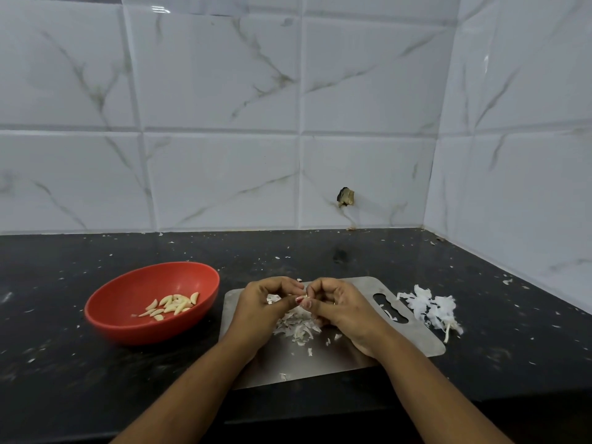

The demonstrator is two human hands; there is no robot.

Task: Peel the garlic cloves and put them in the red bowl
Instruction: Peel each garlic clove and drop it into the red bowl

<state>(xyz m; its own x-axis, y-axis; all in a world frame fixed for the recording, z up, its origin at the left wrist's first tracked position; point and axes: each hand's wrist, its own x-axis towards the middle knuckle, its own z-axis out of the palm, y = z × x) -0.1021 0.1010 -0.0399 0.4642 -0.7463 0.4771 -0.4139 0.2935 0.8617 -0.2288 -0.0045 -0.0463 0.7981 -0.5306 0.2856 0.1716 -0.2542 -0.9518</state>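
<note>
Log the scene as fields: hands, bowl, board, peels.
left hand: fingers curled, meeting the right hand over the board
right hand: fingers curled, pinching with the left; likely a garlic clove between them, hidden
red bowl: left of board, peeled cloves inside
board: metal, on black counter, loose peels on it
peel pile: on counter, right of board

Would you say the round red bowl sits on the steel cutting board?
No, the round red bowl sits on the black countertop, left of the steel cutting board.

Peeled garlic cloves (173,304) lie heaped inside the red bowl (128,290).
</note>
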